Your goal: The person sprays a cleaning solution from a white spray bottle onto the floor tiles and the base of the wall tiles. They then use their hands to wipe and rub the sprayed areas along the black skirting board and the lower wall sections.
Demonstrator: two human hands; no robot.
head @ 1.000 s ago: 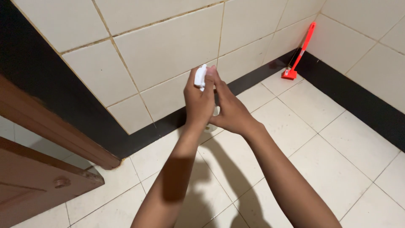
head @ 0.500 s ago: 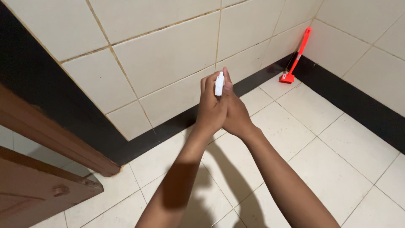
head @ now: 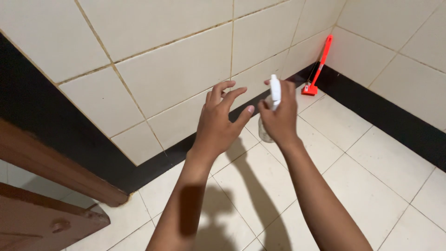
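I see the right hand [head: 280, 120] with its grip wrapped around a small spray bottle [head: 274, 96], long axis upright, nozzle end up. My left hand [head: 218, 122], fingers spread and empty, sits just left of the bottle, not touching it.

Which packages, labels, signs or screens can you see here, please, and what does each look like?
Spray bottle: the only package, gripped in the right hand in front of the tiled wall; white spray head on a clear body; no label visible.
Left hand: open beside it, holding nothing.
Labels, signs, screens: none in view.
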